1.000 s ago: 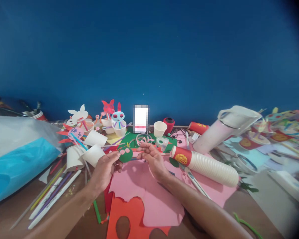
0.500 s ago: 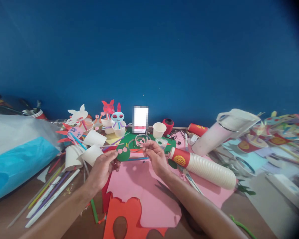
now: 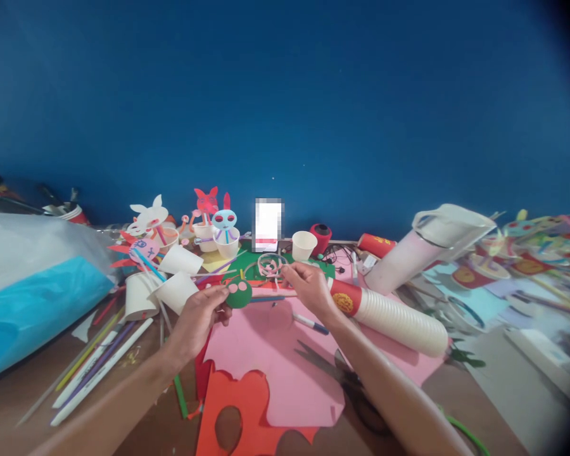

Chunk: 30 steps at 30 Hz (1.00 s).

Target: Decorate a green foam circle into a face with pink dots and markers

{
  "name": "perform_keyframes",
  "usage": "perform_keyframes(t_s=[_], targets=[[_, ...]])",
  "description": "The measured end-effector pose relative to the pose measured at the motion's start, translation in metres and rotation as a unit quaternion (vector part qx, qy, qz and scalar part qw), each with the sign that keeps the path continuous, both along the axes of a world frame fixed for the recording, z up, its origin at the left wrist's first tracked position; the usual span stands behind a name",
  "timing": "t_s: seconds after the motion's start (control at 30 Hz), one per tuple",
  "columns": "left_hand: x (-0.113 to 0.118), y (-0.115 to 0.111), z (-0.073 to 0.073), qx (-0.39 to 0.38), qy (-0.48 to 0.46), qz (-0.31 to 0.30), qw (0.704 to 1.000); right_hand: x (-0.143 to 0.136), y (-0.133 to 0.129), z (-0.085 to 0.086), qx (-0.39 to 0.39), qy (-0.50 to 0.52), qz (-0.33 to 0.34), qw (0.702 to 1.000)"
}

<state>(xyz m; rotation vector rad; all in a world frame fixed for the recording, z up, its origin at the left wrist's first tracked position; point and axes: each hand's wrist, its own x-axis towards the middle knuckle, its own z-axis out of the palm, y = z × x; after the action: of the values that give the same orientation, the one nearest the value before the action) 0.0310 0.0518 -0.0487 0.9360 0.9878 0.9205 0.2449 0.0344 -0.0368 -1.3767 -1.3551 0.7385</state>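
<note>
Between the thumb and fingers of my left hand (image 3: 212, 306) is a green paper disc (image 3: 240, 296) with two pink dots on it, held above the pink sheet (image 3: 261, 335). My right hand (image 3: 308, 285) is to the right, its thumb and forefinger pinched beside a clear tape roll (image 3: 272, 266). Whatever those fingertips grip is too small to make out. A marker (image 3: 310, 323) lies under my right wrist, and scissors (image 3: 332, 370) rest on the pink sheet below my right forearm.
White cups (image 3: 177, 292) and paper animal figures (image 3: 225, 220) stand at the left back. A long stack of cups (image 3: 403, 321) and a pitcher (image 3: 408, 253) are on the right. An orange cut sheet (image 3: 251, 405) lies in front; a plastic bag (image 3: 42, 304) sits far left.
My right hand has moved right, away from the green disc, uncovering the marker. My left hand and the disc have shifted slightly right.
</note>
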Motion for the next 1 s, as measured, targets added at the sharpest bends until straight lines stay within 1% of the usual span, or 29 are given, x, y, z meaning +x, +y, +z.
perform_keyframes(t_s=[0.1,0.2,0.27,0.33,0.4,0.47,0.53,0.6,0.63,0.73,0.8,0.87,0.9,1.0], targets=[[0.002,-0.003,0.000,0.002,0.020,-0.015,1.000,-0.005,0.000,-0.006,-0.001,-0.004,0.011,1.000],[0.003,-0.006,0.001,-0.004,0.039,-0.025,0.999,-0.011,0.000,-0.014,-0.033,0.022,0.073,0.997],[0.003,-0.007,0.002,-0.012,0.052,-0.028,0.998,-0.015,0.000,-0.019,-0.046,0.019,0.098,0.994],[0.003,-0.007,0.003,-0.015,0.059,-0.034,0.998,-0.014,0.000,-0.020,-0.036,0.009,0.085,0.996],[0.003,-0.007,0.001,-0.010,0.061,-0.040,0.997,-0.010,0.000,-0.018,-0.009,-0.019,0.049,0.999],[0.003,-0.007,-0.004,-0.001,0.063,-0.046,0.997,-0.002,0.003,-0.012,0.023,-0.064,0.015,0.998],[0.005,-0.009,-0.012,0.007,0.074,-0.064,0.995,0.007,0.007,-0.005,0.052,-0.130,-0.009,0.990],[0.009,-0.012,-0.019,0.012,0.095,-0.097,0.991,0.013,0.014,0.000,0.070,-0.225,-0.025,0.971],[0.010,-0.014,-0.021,0.014,0.107,-0.111,0.988,0.015,0.018,0.001,0.074,-0.283,-0.025,0.956],[0.014,-0.021,-0.024,0.023,0.131,-0.130,0.983,0.010,0.029,-0.002,0.068,-0.448,-0.001,0.891],[0.014,-0.023,-0.024,0.030,0.133,-0.134,0.982,0.002,0.034,-0.008,0.061,-0.522,0.018,0.851],[0.013,-0.023,-0.023,0.033,0.127,-0.135,0.982,-0.006,0.038,-0.016,0.056,-0.565,0.018,0.823],[0.013,-0.023,-0.022,0.032,0.124,-0.135,0.983,-0.010,0.039,-0.020,0.053,-0.578,0.015,0.814],[0.011,-0.021,-0.023,0.026,0.120,-0.135,0.983,-0.015,0.042,-0.029,0.045,-0.591,0.011,0.806]])
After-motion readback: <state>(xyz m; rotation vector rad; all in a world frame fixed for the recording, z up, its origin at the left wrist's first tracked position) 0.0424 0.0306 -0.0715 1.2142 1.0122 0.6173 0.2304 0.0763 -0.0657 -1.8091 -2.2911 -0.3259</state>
